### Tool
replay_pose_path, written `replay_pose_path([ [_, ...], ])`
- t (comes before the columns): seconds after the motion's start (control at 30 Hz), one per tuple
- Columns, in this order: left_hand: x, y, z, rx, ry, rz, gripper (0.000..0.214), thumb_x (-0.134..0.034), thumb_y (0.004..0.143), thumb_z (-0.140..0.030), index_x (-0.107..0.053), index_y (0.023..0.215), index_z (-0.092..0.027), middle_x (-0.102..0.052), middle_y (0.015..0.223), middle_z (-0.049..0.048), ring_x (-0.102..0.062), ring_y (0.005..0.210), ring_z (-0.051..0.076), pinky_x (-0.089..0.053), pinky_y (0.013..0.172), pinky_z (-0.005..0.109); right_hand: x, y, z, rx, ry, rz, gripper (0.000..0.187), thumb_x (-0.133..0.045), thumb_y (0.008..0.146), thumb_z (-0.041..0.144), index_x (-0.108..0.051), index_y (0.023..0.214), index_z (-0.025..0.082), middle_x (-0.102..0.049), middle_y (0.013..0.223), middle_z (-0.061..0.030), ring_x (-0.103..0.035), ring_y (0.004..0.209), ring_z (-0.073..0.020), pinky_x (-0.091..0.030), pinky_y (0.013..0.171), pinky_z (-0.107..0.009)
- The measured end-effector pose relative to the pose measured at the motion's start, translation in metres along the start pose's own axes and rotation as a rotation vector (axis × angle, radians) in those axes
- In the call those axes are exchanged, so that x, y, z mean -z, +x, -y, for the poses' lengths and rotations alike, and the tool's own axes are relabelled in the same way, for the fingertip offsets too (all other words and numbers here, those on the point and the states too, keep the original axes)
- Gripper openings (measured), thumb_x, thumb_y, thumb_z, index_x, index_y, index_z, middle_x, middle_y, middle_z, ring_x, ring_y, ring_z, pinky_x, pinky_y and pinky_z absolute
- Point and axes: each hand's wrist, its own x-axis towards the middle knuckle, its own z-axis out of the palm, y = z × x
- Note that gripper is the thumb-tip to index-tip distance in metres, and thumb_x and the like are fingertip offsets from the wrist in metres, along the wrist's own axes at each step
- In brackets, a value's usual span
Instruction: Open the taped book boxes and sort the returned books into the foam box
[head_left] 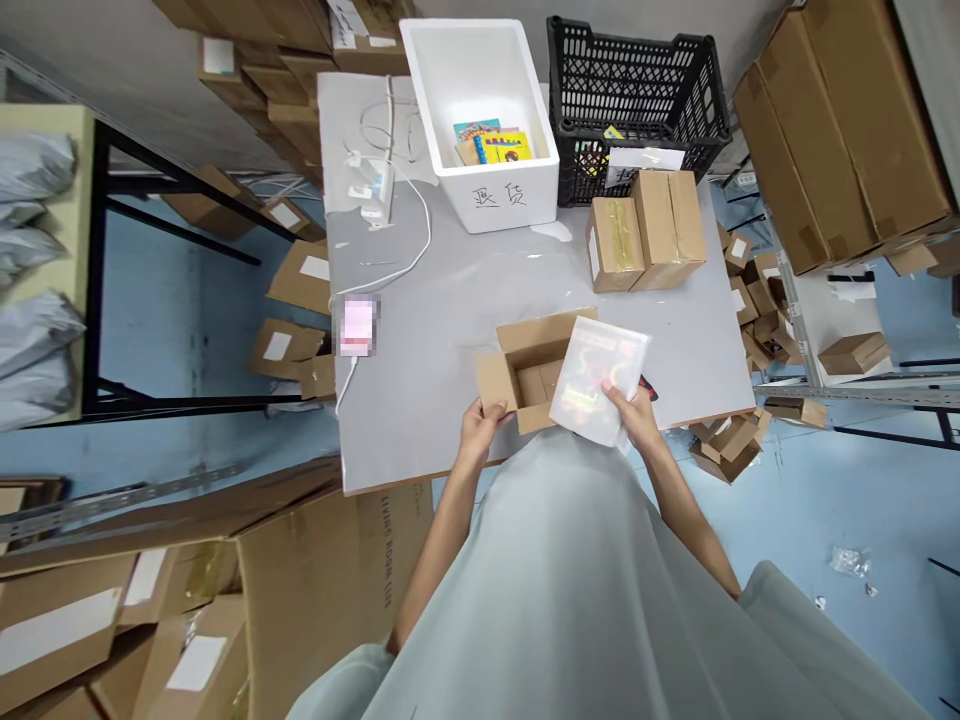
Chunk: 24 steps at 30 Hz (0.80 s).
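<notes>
An open cardboard box stands at the front edge of the table, its flaps folded out and its visible inside bare. My left hand is closed on the box's left flap. In my right hand is a flat packet in a clear plastic sleeve, with pale printing; the thumb lies on top of it. The packet tilts over the box's right side and hides that part. Just beyond my right hand, a small red and black object shows in part; its kind is unclear.
Behind stand a white foam bin with booklets, a black plastic crate and two taped cartons. A power strip and a phone on a cable lie at left. A large carton of parcels borders the table.
</notes>
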Motion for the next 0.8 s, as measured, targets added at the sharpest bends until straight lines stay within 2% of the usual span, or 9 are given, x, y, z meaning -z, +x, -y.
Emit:
replay_pose_path([
  [0.1,0.0,-0.01,-0.007,-0.043,-0.003,0.072,0.043,-0.085,0.079,-0.044,-0.068,0.112,-0.02,-0.079,0.125,0.0105,-0.076,0.118,0.029,-0.064,0.111,0.051,-0.002,-0.003,0.004,-0.005,0.013,0.019,0.065,-0.093,0.071,0.07,-0.082,0.105,0.016,-0.086,0.106,-0.013,-0.082,0.105,-0.0356,-0.068,0.093,-0.048],
  [0.23,-0.004,-0.023,-0.033,-0.128,0.052,0.188,0.049,-0.086,0.081,-0.05,-0.069,0.117,-0.021,-0.078,0.132,0.0128,-0.074,0.126,0.032,-0.063,0.112,0.053,0.004,-0.013,0.011,-0.006,0.06,0.016,0.064,-0.093,0.074,0.067,-0.083,0.11,0.016,-0.086,0.112,-0.0128,-0.081,0.11,-0.0358,-0.068,0.098,-0.048],
  [0.3,-0.015,-0.025,-0.05,-0.169,0.069,0.247,0.049,-0.085,0.084,-0.052,-0.07,0.12,-0.022,-0.077,0.135,0.013,-0.074,0.127,0.032,-0.064,0.111,0.053,0.011,-0.018,0.015,0.013,0.097,-0.025,0.064,-0.094,0.074,0.066,-0.083,0.111,0.016,-0.086,0.116,-0.0131,-0.081,0.113,-0.0363,-0.068,0.099,-0.048],
  [0.37,-0.034,-0.019,-0.065,-0.186,0.089,0.302,0.05,-0.084,0.086,-0.053,-0.07,0.122,-0.022,-0.077,0.135,0.0119,-0.074,0.127,0.031,-0.064,0.112,0.053,0.02,-0.022,0.019,0.045,0.138,-0.085,0.064,-0.095,0.074,0.064,-0.083,0.113,0.015,-0.085,0.121,-0.014,-0.08,0.115,-0.0369,-0.068,0.101,-0.049],
  [0.47,-0.084,0.004,-0.079,-0.165,0.138,0.381,0.049,-0.082,0.089,-0.051,-0.068,0.124,-0.021,-0.077,0.127,0.0093,-0.073,0.126,0.028,-0.063,0.114,0.052,0.039,-0.024,0.024,0.114,0.207,-0.203,0.062,-0.094,0.077,0.061,-0.081,0.117,0.016,-0.084,0.125,-0.0139,-0.079,0.12,-0.0372,-0.068,0.103,-0.05],
  [0.57,-0.153,0.031,-0.081,-0.149,0.177,0.492,0.042,-0.081,0.09,-0.043,-0.066,0.122,-0.02,-0.076,0.122,0.0085,-0.074,0.121,0.026,-0.063,0.114,0.052,0.066,-0.024,0.026,0.177,0.298,-0.352,0.061,-0.093,0.079,0.06,-0.08,0.121,0.018,-0.083,0.128,-0.013,-0.076,0.128,-0.0365,-0.067,0.106,-0.049],
  [0.7,-0.249,0.052,-0.068,-0.119,0.262,0.608,0.031,-0.076,0.09,-0.034,-0.067,0.114,-0.017,-0.078,0.112,0.0083,-0.077,0.11,0.024,-0.065,0.11,0.05,0.113,-0.027,0.018,0.159,0.408,-0.503,0.066,-0.09,0.08,0.062,-0.077,0.126,0.018,-0.081,0.136,-0.0137,-0.074,0.133,-0.0359,-0.066,0.111,-0.049],
  [0.8,-0.305,0.057,-0.051,-0.079,0.339,0.602,0.021,-0.074,0.092,-0.028,-0.066,0.107,-0.016,-0.079,0.109,0.0095,-0.078,0.107,0.024,-0.065,0.108,0.046,0.143,-0.035,0.011,0.143,0.43,-0.571,0.068,-0.088,0.081,0.065,-0.075,0.128,0.018,-0.08,0.137,-0.0142,-0.074,0.135,-0.0362,-0.066,0.111,-0.049],
])
